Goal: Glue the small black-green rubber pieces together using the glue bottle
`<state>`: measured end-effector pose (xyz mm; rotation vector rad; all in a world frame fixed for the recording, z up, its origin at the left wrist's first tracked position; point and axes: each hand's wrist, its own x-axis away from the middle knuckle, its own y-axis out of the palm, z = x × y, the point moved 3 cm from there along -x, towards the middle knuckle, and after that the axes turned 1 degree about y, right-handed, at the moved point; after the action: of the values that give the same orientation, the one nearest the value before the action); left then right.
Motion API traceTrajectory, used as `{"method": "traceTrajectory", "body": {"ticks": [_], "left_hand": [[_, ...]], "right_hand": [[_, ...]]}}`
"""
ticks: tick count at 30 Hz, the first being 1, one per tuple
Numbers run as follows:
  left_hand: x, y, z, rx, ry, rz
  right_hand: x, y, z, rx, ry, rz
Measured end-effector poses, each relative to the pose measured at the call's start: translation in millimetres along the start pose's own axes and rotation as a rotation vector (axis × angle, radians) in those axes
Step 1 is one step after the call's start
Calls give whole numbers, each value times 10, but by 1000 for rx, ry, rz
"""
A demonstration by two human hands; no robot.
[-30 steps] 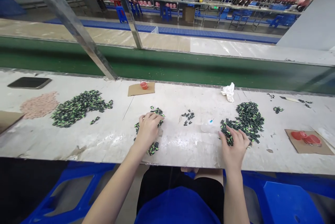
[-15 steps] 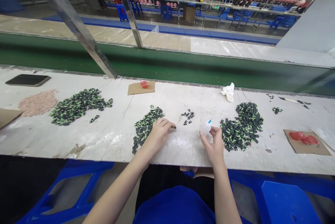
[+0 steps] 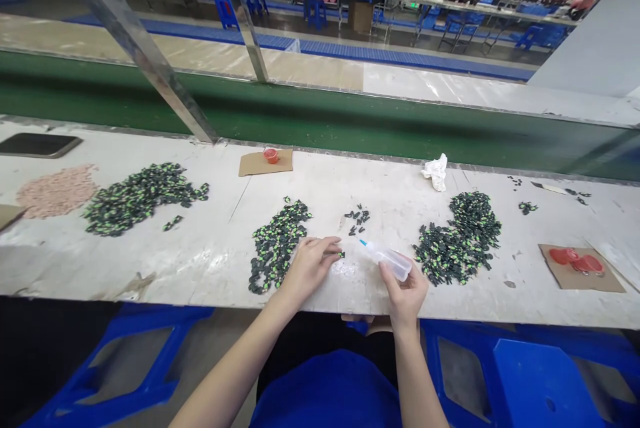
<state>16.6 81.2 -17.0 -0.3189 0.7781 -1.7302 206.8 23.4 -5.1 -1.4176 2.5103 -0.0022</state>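
My left hand [image 3: 311, 264] pinches a small black-and-green piece [image 3: 342, 255] at its fingertips, just above the table. In my right hand [image 3: 406, 288] lies a translucent squeeze bottle [image 3: 387, 260] with a thin blue tip. That tip points left, toward the piece, with a gap between them. Beside my left wrist spreads a pile of black-and-green pieces [image 3: 276, 241]. A larger pile of similar pieces [image 3: 457, 241] is to the right of my right hand. Several loose dark pieces [image 3: 359, 218] lie beyond and between my hands.
A red cup [image 3: 271, 156] stands on cardboard at the back. Crumpled white tissue [image 3: 436, 173] lies near the back edge. To the left are another dark pile [image 3: 143, 198], a pink pile [image 3: 57, 191] and a phone [image 3: 39, 145]. Red cups [image 3: 575, 260] sit on cardboard at right.
The bottle has swung from upright to tilted, its blue tip now toward my left hand. My left hand has turned slightly, still pinching the small piece. The camera view has shifted a little.
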Motion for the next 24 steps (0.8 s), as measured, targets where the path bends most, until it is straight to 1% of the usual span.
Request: {"method": "traceTrajectory", "body": {"ticks": [3, 6, 8, 10, 15, 19, 24], "left_hand": [[5, 8, 8, 11, -49, 24], [5, 11, 18, 10, -79, 39], [3, 10, 24, 6, -91, 39], [-1, 6, 29, 5, -101, 33], [-9, -1, 32, 3, -126, 20], [-16, 4, 27, 6, -121, 16], [-21, 8, 24, -13, -145, -17]], "right_hand": [[23, 27, -26, 114, -38, -10], [26, 44, -58, 238, -132, -34], [24, 59, -75, 271, -193, -57], [22, 77, -85, 278, -224, -85], [13, 108, -100, 274, -232, -129], [0, 122, -108, 269, -218, -149], [-7, 125, -79, 250, -185, -148]]}}
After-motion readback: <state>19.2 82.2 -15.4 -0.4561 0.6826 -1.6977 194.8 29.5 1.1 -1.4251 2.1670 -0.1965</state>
